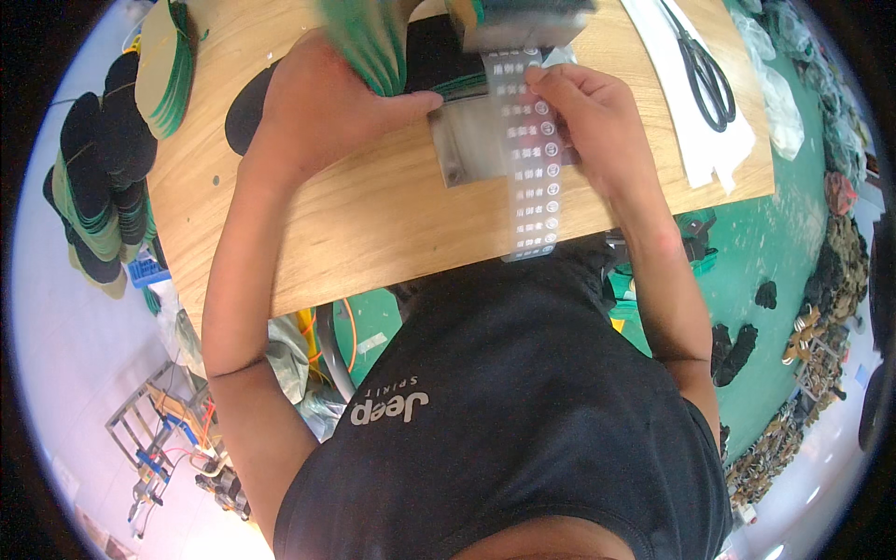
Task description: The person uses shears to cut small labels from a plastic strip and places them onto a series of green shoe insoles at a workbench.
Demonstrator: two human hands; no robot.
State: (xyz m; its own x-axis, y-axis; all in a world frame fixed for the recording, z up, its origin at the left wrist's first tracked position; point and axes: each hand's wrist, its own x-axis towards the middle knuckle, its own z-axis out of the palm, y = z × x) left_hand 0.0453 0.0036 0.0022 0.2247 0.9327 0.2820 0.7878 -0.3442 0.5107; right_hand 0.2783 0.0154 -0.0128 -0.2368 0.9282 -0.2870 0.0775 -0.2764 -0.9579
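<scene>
A blurred stack of green-edged insoles (378,51) stands at the top of the table, and my left hand (313,112) is closed around its near side. The left thumb reaches right toward a metal plate (471,140); the other fingers are mostly hidden. My right hand (602,117) pinches the edge of a clear strip of printed white labels (534,177) between thumb and fingertips. Crossing the plate's right part, the strip runs down to the table's near edge. Beyond the strip is a blurred, dark, block-like device (527,23).
Black scissors (705,84) lie on white sheets (686,131) on the wooden table (373,238) at right. Black insoles (245,107) rest beside my left hand. Another insole stack (166,75) sits at the far left corner, and several bundles (98,177) stand beyond the table's left edge.
</scene>
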